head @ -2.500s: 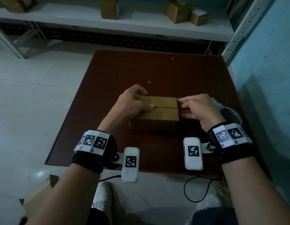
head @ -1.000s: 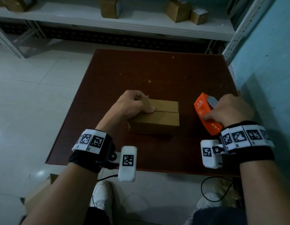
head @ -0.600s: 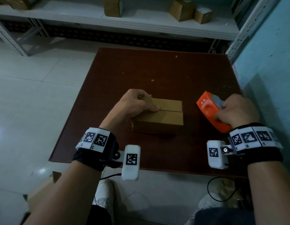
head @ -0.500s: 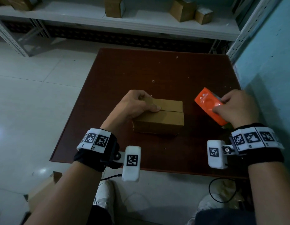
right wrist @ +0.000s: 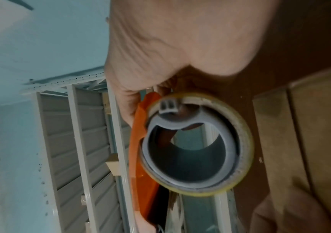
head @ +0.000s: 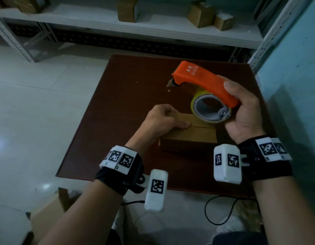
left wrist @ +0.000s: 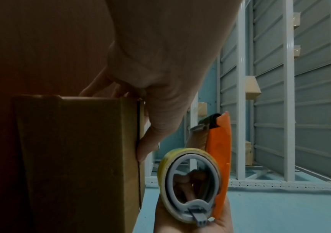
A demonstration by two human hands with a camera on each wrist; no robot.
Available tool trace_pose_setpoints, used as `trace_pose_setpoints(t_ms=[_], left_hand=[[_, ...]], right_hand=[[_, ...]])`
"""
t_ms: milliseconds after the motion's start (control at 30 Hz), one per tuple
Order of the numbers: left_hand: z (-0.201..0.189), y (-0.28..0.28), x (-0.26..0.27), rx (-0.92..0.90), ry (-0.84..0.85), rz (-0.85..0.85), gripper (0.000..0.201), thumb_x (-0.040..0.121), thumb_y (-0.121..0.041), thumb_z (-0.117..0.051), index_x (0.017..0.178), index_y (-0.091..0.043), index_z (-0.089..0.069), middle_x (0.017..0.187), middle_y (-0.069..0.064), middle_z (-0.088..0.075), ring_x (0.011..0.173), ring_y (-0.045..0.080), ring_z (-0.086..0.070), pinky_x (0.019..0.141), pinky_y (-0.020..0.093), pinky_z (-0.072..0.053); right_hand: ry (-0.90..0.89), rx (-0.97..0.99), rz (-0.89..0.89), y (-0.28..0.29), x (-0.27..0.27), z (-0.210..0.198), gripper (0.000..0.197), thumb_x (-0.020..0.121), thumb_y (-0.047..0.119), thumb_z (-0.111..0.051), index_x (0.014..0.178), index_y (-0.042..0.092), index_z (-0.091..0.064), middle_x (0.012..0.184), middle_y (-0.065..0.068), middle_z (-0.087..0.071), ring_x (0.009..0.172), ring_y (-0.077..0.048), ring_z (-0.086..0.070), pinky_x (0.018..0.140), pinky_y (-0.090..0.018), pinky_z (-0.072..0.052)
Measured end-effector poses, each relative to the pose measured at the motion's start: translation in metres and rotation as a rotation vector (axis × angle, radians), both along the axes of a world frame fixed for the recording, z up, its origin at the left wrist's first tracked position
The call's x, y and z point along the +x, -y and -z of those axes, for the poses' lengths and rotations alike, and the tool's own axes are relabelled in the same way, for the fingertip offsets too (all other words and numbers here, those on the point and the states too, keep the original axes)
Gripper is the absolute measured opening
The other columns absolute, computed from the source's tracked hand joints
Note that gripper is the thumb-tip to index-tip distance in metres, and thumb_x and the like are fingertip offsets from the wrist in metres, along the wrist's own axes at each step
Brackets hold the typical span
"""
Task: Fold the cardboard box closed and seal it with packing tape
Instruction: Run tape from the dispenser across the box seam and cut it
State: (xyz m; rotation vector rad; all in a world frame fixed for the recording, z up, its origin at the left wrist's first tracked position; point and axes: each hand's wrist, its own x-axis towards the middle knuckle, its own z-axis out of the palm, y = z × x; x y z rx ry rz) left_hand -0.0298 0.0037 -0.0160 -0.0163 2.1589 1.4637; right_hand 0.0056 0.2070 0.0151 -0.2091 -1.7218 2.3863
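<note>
A small brown cardboard box [head: 188,137] lies with its flaps folded shut in the middle of the dark brown table [head: 135,89]. My left hand [head: 163,121] grips its left end, fingers curled over the far edge and thumb [left wrist: 154,134] lying across the top seam. My right hand [head: 245,110] holds an orange tape dispenser [head: 204,82] in the air above the box's right end, nose pointing away to the left. Its yellowish tape roll [head: 208,110] hangs just over the box top. The wrist views show the same box [left wrist: 76,157], dispenser [left wrist: 220,149] and roll [right wrist: 196,146].
A white shelf [head: 153,23] behind the table carries several small cardboard boxes. A blue wall [head: 294,68] runs close along the table's right side. An open carton [head: 47,214] stands on the floor at lower left, and a black cable [head: 223,209] hangs below the near table edge.
My right hand left the box, took the orange dispenser from the table's right side, then lifted and turned it over the box. My left hand has kept its hold on the box.
</note>
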Motion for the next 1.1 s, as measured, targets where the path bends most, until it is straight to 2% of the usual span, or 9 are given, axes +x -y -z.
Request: trace_pose_setpoints(t_ms=[233,533,633,700,800,867,933,1000,1100], left_hand=[[0.007,-0.003,0.005,0.078,-0.042,-0.011,0.028,0.075,-0.016,-0.088,0.091,-0.025,-0.067,0.103,0.0,-0.068,0.094,0.018,-0.068,0.074,0.033,-0.059],[0.01,-0.005,0.008,0.257,0.013,-0.034,0.028,0.08,0.005,-0.078,0.088,-0.019,-0.066,0.091,0.002,-0.069,0.081,0.014,-0.068,0.061,0.022,-0.057],[0.01,-0.008,0.01,0.343,0.104,-0.049,0.029,0.086,0.01,-0.065,0.093,-0.017,-0.063,0.098,0.006,-0.07,0.087,0.02,-0.069,0.063,0.027,-0.059],[0.01,-0.007,0.007,0.439,0.181,-0.071,0.028,0.089,0.012,-0.054,0.102,-0.011,-0.063,0.106,0.014,-0.07,0.097,0.03,-0.07,0.076,0.037,-0.063],[0.01,0.006,0.001,0.515,0.234,-0.044,0.035,0.088,-0.001,-0.06,0.122,-0.002,-0.065,0.116,0.021,-0.068,0.11,0.037,-0.066,0.098,0.052,-0.054],[0.009,0.019,-0.005,0.484,0.258,-0.022,0.016,0.092,-0.01,-0.058,0.095,-0.006,-0.073,0.094,0.015,-0.068,0.09,0.022,-0.069,0.091,0.036,-0.055],[0.0,0.031,-0.011,0.368,0.193,-0.085,0.029,0.103,-0.012,-0.048,0.083,-0.011,-0.068,0.081,0.007,-0.063,0.076,0.008,-0.067,0.083,0.022,-0.053],[-0.007,0.043,-0.015,0.408,0.178,-0.202,0.039,0.107,-0.038,-0.045,0.093,-0.009,-0.067,0.09,0.01,-0.069,0.091,0.019,-0.068,0.101,0.037,-0.051],[-0.013,0.056,-0.017,0.416,0.153,-0.101,0.07,0.098,-0.065,-0.045,0.111,0.0,-0.069,0.1,0.014,-0.07,0.095,0.026,-0.066,0.097,0.042,-0.049]], right_hand=[[-0.001,-0.031,-0.073,0.018,0.005,0.003,0.011,0.088,0.017,-0.057,0.093,0.017,-0.067,0.091,-0.001,-0.07,0.081,-0.018,-0.069,0.072,-0.033,-0.058],[0.002,-0.061,-0.077,0.022,0.003,0.007,0.014,0.083,0.019,-0.057,0.093,0.017,-0.067,0.093,0.0,-0.071,0.083,-0.018,-0.07,0.074,-0.035,-0.058],[0.011,-0.061,-0.077,0.02,0.004,0.009,0.016,0.083,0.019,-0.057,0.095,0.017,-0.068,0.093,0.001,-0.072,0.084,-0.017,-0.071,0.075,-0.036,-0.058],[0.008,-0.062,-0.085,0.02,0.005,0.01,0.015,0.084,0.017,-0.057,0.093,0.017,-0.069,0.093,0.001,-0.072,0.086,-0.019,-0.07,0.076,-0.038,-0.057],[-0.003,-0.038,-0.089,0.022,0.005,0.01,0.015,0.082,0.017,-0.057,0.091,0.018,-0.07,0.093,0.002,-0.073,0.085,-0.018,-0.07,0.072,-0.034,-0.058],[-0.01,-0.018,-0.095,0.022,0.006,0.01,0.015,0.081,0.017,-0.057,0.091,0.018,-0.069,0.094,0.002,-0.073,0.084,-0.016,-0.07,0.068,-0.031,-0.058],[-0.015,-0.001,-0.1,0.023,0.006,0.009,0.015,0.081,0.017,-0.058,0.092,0.018,-0.068,0.095,0.002,-0.072,0.083,-0.015,-0.07,0.066,-0.029,-0.058],[-0.017,0.017,-0.098,0.023,0.006,0.01,0.015,0.081,0.017,-0.058,0.093,0.017,-0.068,0.096,0.0,-0.071,0.083,-0.015,-0.07,0.064,-0.028,-0.058],[-0.017,0.041,-0.098,0.022,0.006,0.011,0.016,0.08,0.017,-0.059,0.093,0.017,-0.068,0.1,-0.002,-0.07,0.084,-0.015,-0.071,0.066,-0.029,-0.058]])
